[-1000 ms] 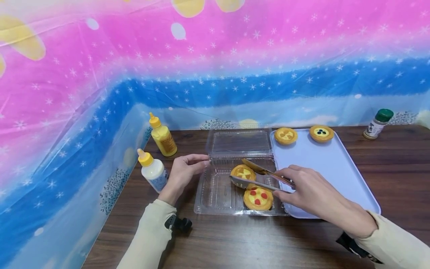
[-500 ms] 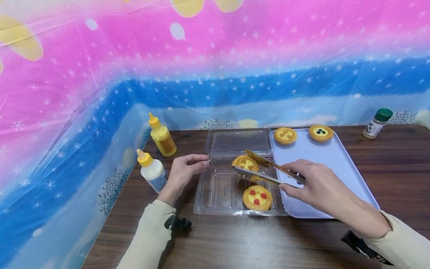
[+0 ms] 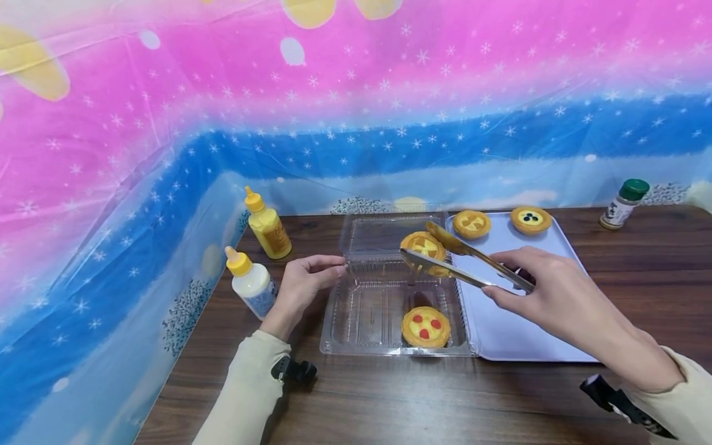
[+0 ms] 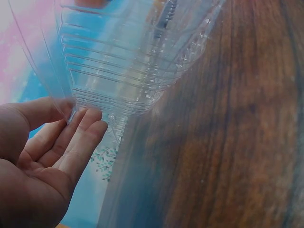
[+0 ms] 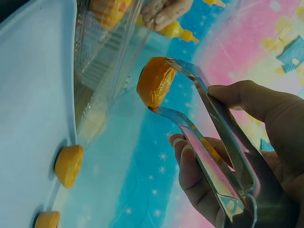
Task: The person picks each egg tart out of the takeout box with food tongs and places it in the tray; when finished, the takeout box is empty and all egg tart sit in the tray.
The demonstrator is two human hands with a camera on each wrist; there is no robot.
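My left hand pinches the left edge of a clear plastic container near its hinge; the left wrist view shows thumb and fingers at the thin plastic. The lid lies back open. My right hand grips metal tongs. Between the tongs' tips, an egg tart with light-brown pieces on top hangs in the air above the container's hinge side, slightly tilted. Another tart with red pieces sits at the front right inside the container.
A pale lilac tray stands right against the container, with two tarts, one brown-topped and one blueberry-topped, at its back. Yellow and white squeeze bottles stand left. A green-capped shaker stands back right.
My right hand has raised the brown-topped tart with the tongs from behind the red-topped one, moving it up, back and rightward. The left hand stays at the container's edge.
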